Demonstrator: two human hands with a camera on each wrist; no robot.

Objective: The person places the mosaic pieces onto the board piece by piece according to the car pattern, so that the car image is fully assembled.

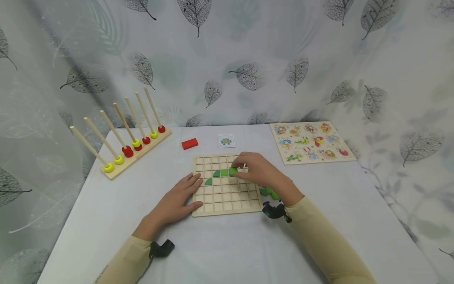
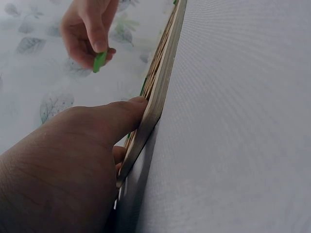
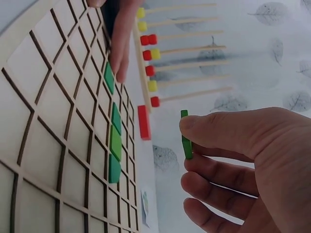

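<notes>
Thumb and fingers of my right hand (image 1: 257, 169) pinch a small thin green puzzle tile (image 3: 186, 138), held up off the wooden grid board (image 1: 227, 206). In the left wrist view the same hand and tile appear beyond the board. Several green tiles lie in the board's cells, among them a square one (image 3: 115, 143) and a curved-edged one (image 1: 208, 181). My left hand (image 1: 179, 199) rests against the board's left edge with fingers extended, its thumb (image 2: 129, 114) touching the rim. Beside the board's right edge, partly hidden by my right arm, are loose green tiles (image 1: 270, 192).
A peg stand (image 1: 140, 152) with red and yellow beads stands at the back left. Behind the board lie a red block (image 1: 189, 143) and a small picture card (image 1: 226, 141). An insect picture board (image 1: 312, 144) lies at the back right, near the patterned curtain (image 1: 227, 51).
</notes>
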